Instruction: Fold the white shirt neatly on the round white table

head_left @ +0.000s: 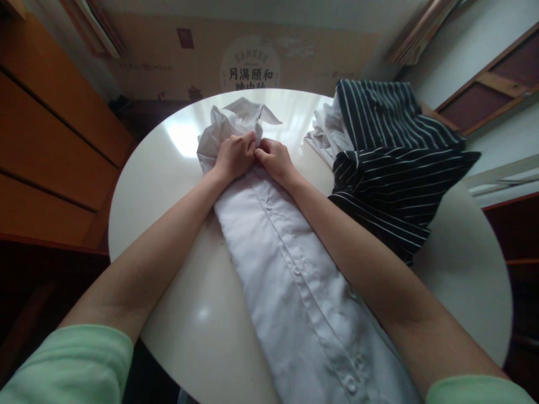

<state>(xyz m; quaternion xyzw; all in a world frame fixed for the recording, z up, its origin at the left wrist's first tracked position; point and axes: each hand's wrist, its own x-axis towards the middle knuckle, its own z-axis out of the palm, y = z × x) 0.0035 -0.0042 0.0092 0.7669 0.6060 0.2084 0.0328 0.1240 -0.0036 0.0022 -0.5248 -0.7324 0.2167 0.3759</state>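
A white button-up shirt (269, 241) lies lengthwise on the round table, folded into a long strip with its button placket facing up. Its collar end is bunched and raised at the far side. My left hand (237, 154) is closed on the fabric just below the collar. Close beside it, my right hand (274, 161) pinches the shirt near the top of the placket. The fingertips of both hands nearly meet, and the bit of cloth or button between them is hidden. Towards me, the shirt runs past the table's near edge.
On the right of the white table (160, 196) lies a heap of black cloth with white stripes (391, 163), beside crumpled white cloth (330, 132). Behind the table is a cardboard panel (168, 56) with printed characters. Orange-brown wooden furniture (54, 129) stands on the left.
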